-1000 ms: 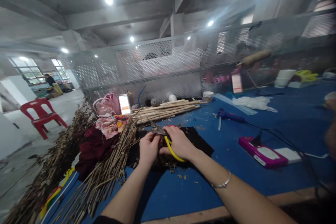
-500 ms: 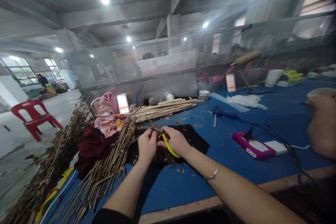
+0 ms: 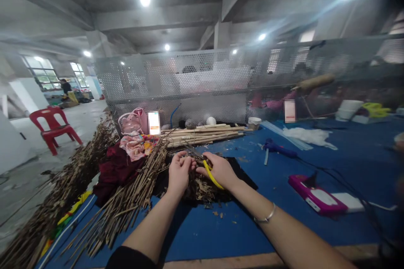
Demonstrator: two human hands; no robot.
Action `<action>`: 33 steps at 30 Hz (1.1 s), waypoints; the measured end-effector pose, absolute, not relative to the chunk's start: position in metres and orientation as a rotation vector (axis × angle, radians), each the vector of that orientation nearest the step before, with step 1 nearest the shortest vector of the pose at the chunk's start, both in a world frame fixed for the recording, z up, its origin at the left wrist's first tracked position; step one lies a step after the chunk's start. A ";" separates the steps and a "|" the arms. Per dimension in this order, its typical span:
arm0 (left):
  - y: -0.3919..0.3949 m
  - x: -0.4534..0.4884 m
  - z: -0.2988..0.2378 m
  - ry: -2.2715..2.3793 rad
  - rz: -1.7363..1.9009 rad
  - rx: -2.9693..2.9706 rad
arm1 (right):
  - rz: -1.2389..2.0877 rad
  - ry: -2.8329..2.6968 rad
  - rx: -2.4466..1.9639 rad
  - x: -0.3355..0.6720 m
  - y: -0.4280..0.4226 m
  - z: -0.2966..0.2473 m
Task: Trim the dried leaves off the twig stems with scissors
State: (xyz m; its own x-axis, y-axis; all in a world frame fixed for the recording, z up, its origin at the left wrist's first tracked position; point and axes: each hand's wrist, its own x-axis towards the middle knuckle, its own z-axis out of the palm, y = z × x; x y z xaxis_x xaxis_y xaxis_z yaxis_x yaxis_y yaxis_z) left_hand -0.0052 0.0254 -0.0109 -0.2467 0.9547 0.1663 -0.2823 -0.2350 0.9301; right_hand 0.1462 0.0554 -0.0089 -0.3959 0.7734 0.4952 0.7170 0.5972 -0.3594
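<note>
A blue worktop [image 3: 227, 235] fills the lower frame; at centre, the right hand [image 3: 224, 173] grips yellow-handled scissors [image 3: 211, 175], the left hand [image 3: 180, 173] pinches narrow, contents unclear, near dry plant scraps [image 3: 203, 190].

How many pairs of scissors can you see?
1: the yellow-handled scissors in the right hand, near the left hand. Others could be hidden under the dry stalks.

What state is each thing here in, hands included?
Yellow-handled scissors: held, blade opening unclear.
Right hand: gripping them.
Left hand: fingers bunched, contents unclear.
Dried stems: lying bunched.
Leaf scraps: loose, heaped.
Maroon cloth: crumpled.
Pale sticks: piled flat.
Blue glue gun: lying unheld.
Red chair: upright, unoccupied.
</note>
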 end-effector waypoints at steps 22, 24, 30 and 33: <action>0.015 0.009 -0.014 0.984 1.556 1.070 | 0.241 -2.215 -1.079 0.147 0.039 -0.016; 0.015 0.009 -0.013 0.988 1.575 1.069 | 0.213 -2.214 -1.090 0.148 0.039 -0.016; 0.015 0.008 -0.011 1.009 1.564 1.082 | 0.250 -2.229 -1.094 0.148 0.039 -0.017; 0.015 0.007 -0.012 1.030 1.563 1.121 | 0.242 -2.228 -1.081 0.149 0.039 -0.016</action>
State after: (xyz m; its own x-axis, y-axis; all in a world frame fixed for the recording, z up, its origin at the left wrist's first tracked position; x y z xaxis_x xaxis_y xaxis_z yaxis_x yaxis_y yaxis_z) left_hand 0.0067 0.0153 -0.0117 -0.1587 0.9683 0.1927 -0.2049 -0.2232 0.9530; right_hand 0.1488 0.0389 -0.0164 -0.4550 0.7573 0.4685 0.6390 0.6441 -0.4205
